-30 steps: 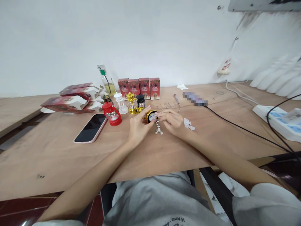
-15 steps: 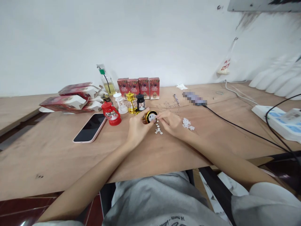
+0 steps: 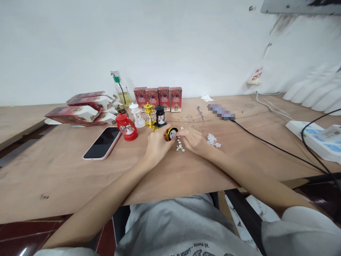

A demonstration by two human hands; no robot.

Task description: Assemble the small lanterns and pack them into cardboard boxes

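My left hand (image 3: 157, 143) is wrapped round a small gold lantern (image 3: 167, 134), tipped so its round base faces me. A white disc with small marks shows inside the dark rim of that base. My right hand (image 3: 194, 139) has its fingers pinched together at the base's right edge; what they hold, if anything, is too small to make out. Just below lie several small round button cells (image 3: 180, 146). Right of my right hand is a little heap of white plastic pieces (image 3: 212, 139). Red (image 3: 127, 128), white (image 3: 137, 116), gold (image 3: 149, 115) and black lanterns (image 3: 160, 116) stand behind on the left.
A phone (image 3: 102, 144) lies at left, with red cartons (image 3: 74, 113) beyond it. Small red boxes (image 3: 176, 99) and a pump bottle (image 3: 122, 91) stand near the wall. Thin wire pieces (image 3: 194, 119), a screwdriver-like tool (image 3: 200, 112) and a power strip (image 3: 314, 137) are on the table.
The gold lantern's base has turned slightly, and my left hand's thumb covers less of it. My right fingers stay at its edge. The whole view has shifted a little.
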